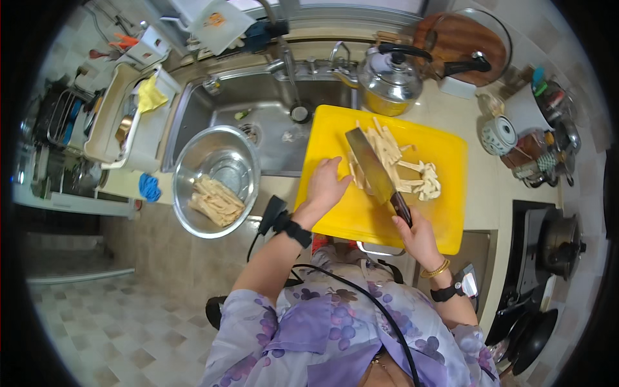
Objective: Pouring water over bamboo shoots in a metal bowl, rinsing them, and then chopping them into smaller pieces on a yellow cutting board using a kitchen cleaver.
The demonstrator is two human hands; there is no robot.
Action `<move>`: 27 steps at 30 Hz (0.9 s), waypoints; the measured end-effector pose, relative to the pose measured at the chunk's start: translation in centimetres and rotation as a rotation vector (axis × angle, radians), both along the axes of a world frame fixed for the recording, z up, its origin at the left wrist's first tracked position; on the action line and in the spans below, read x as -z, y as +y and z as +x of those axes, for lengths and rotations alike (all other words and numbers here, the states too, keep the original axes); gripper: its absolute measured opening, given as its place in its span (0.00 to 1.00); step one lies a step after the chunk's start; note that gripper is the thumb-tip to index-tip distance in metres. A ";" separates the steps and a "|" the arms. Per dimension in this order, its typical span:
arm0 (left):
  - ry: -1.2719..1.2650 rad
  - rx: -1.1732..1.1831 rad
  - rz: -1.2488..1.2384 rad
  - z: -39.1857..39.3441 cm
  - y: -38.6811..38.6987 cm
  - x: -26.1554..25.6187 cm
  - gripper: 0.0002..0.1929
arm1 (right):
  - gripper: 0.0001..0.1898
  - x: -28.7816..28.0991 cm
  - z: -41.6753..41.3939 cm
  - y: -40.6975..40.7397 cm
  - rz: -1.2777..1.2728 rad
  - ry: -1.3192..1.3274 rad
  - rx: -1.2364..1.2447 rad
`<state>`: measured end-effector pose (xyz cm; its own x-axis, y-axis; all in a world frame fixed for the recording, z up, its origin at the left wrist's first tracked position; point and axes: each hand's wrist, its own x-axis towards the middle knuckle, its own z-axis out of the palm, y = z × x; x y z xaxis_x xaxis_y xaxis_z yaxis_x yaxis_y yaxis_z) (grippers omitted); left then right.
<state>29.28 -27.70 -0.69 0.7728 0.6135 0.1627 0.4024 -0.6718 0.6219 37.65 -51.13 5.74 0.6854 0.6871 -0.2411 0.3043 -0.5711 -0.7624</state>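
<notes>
My right hand [419, 237] grips the dark wooden handle of a kitchen cleaver [371, 162]. Its broad blade lies slanted over pale cut strips [387, 140], possibly tofu skin, and hides some of them. The strips rest on a yellow plastic cutting board [333, 130], with a tangled clump [427, 181] of them to the right. Over the board's left part is my left hand [329, 181], empty, thumb and fingers apart, just left of the blade. To the left, a steel bowl [232, 162] holds folded pieces of similar pale food [216, 200].
Behind the bowl and board is a steel sink [203, 109] with a faucet [288, 63]. A steel kettle [391, 80] stands close behind the board. Jars [498, 135] and a stove with a pot [561, 239] are at right. A blue cloth [149, 187] lies left of the bowl.
</notes>
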 end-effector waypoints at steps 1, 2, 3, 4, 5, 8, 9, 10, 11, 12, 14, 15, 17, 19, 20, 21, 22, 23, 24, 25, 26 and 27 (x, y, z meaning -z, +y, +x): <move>-0.050 -0.015 -0.025 -1.2 0.9 -1.5 0.20 | 0.15 0.7 -0.4 0.2 -0.010 0.037 -0.025; -0.096 -0.044 -0.040 -3.0 2.0 -3.1 0.21 | 0.15 1.7 -0.8 0.3 0.006 0.050 -0.060; -0.084 -0.079 -0.021 -4.8 3.3 -4.1 0.21 | 0.15 3.1 -0.9 0.2 -0.001 0.041 -0.061; -0.116 -0.114 0.026 -6.3 4.9 -5.1 0.20 | 0.16 4.0 -1.0 0.2 -0.008 0.031 -0.062; -0.144 -0.156 0.080 -8.4 6.5 -6.1 0.19 | 0.16 4.3 -1.1 0.6 -0.040 0.040 -0.064; -0.094 -0.345 0.156 -14.7 11.7 -7.8 0.17 | 0.16 6.1 -0.5 0.3 0.007 -0.025 -0.045; -0.037 -0.394 0.251 -17.7 13.5 -7.4 0.17 | 0.16 6.7 -0.1 -0.1 0.019 -0.019 -0.074; -0.030 -0.415 0.262 -20.4 15.0 -6.9 0.17 | 0.16 7.3 0.4 -0.6 0.054 -0.026 -0.049; 0.160 -0.405 0.321 -22.9 16.5 -6.4 0.17 | 0.16 7.5 0.6 -0.6 0.087 -0.034 -0.018; 0.349 -0.386 0.372 -24.4 17.4 -6.2 0.18 | 0.16 6.8 0.6 -0.4 0.088 -0.032 -0.027; 0.486 -0.410 0.292 -26.2 18.0 -5.2 0.20 | 0.17 4.7 0.7 -0.4 -0.026 0.026 0.048; 0.601 -0.297 0.330 -26.8 18.1 -4.7 0.21 | 0.16 6.0 1.1 -1.0 0.015 -0.009 0.048; 0.711 -0.174 0.366 -27.1 18.0 -3.7 0.22 | 0.16 5.7 0.8 -0.8 0.003 -0.029 0.053; 0.851 -0.034 0.467 -26.3 17.5 -2.7 0.25 | 0.16 5.1 0.3 -0.6 -0.013 -0.049 0.064; 0.846 -0.022 0.468 -25.7 17.2 -2.4 0.25 | 0.15 4.7 0.0 -0.4 -0.031 -0.039 0.072; 0.820 -0.020 0.424 -25.0 16.9 -2.2 0.26 | 0.15 4.5 -0.3 -0.3 -0.049 -0.029 0.079; 0.794 -0.017 0.380 -24.6 16.9 -2.0 0.28 | 0.15 4.6 -0.5 -0.1 -0.053 -0.030 0.091; 0.783 0.014 0.428 -24.4 17.2 -1.7 0.27 | 0.15 4.8 -0.6 0.0 0.010 -0.108 0.059; 0.781 0.021 0.427 -24.4 17.4 -1.5 0.27 | 0.15 4.8 -0.8 0.1 0.073 -0.185 0.026; 0.781 0.020 0.406 -24.5 17.5 -1.3 0.25 | 0.15 4.6 -0.9 0.1 0.069 -0.186 0.030; 0.778 0.021 0.384 -24.1 17.5 -1.7 0.23 | 0.14 4.4 -1.0 0.3 0.040 -0.143 0.050; 0.776 0.026 0.383 -23.8 17.5 -1.8 0.23 | 0.14 4.3 -1.1 0.3 0.011 -0.099 0.069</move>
<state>5.45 -10.18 1.14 0.7640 0.6047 -0.2252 0.6008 -0.7939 -0.0934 36.52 -50.80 1.43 0.7514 0.6396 -0.1622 0.3388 -0.5849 -0.7369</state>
